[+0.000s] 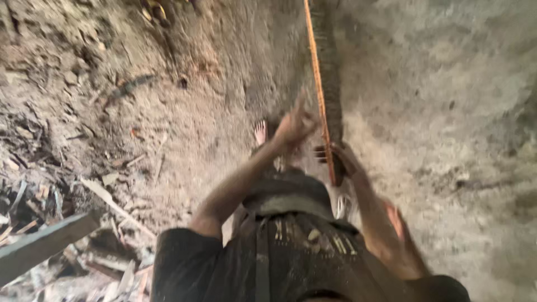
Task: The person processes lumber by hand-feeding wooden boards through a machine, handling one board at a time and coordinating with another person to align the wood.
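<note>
A long narrow plank [320, 72] with an orange edge and a dark side runs from the top of the view down toward my body. My right hand [342, 159] is wrapped around its lower end. My left hand [293, 126] hovers just left of the plank with fingers apart; motion blur hides whether it touches the wood. A bare foot [260, 132] shows on the ground beside the left hand. My dark shirt [291, 251] fills the bottom of the view.
Wood scraps and splinters [106, 196] litter the dirt at the left. A grey board [45, 243] lies at the lower left. Rough grey concrete floor [447, 112] spreads to the right of the plank.
</note>
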